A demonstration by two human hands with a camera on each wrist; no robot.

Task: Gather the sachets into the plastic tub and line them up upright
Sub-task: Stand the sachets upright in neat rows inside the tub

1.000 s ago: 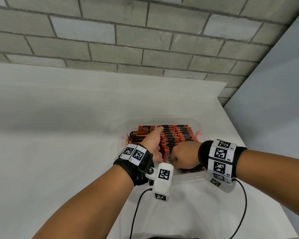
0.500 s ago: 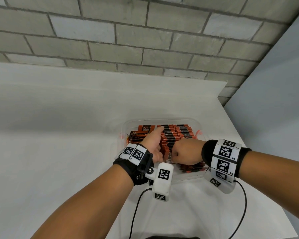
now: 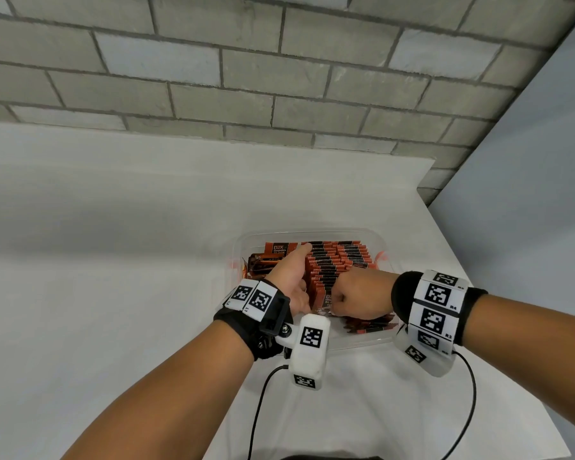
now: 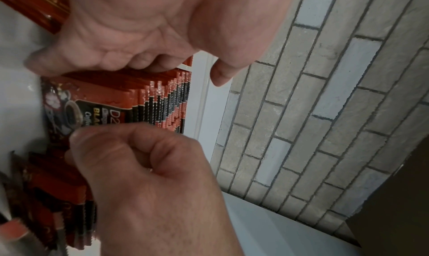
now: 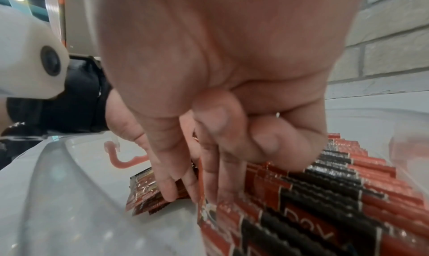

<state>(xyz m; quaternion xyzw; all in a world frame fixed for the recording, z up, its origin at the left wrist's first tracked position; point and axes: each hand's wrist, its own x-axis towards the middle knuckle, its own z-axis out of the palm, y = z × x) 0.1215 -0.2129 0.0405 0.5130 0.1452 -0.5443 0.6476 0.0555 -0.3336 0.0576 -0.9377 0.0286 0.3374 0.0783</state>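
Note:
A clear plastic tub (image 3: 312, 231) stands on the white table. It holds a long row of orange-and-black sachets (image 3: 332, 260) standing upright on edge. My left hand (image 3: 289, 277) lies along the row's left side, its straight fingers (image 5: 167, 168) pressing the sachets (image 4: 162, 102). My right hand (image 3: 356, 297) is a fist at the row's near end, its curled fingers (image 5: 267, 144) resting on the sachet tops (image 5: 325, 186). I see nothing inside the fist. A few sachets (image 3: 266, 260) lie flat in the tub's left part. More flat sachets (image 3: 369, 325) lie by the near wall.
A grey brick wall (image 3: 279, 78) rises behind the table. The table's right edge (image 3: 462, 260) runs close beside the tub. Black cables (image 3: 256, 410) trail from my wrist cameras over the table's front. A pink clip (image 3: 380, 257) sits on the tub's right rim.
My right hand has edged slightly up the row, uncovering the flat sachets by the near wall. The left hand has stayed against the row.

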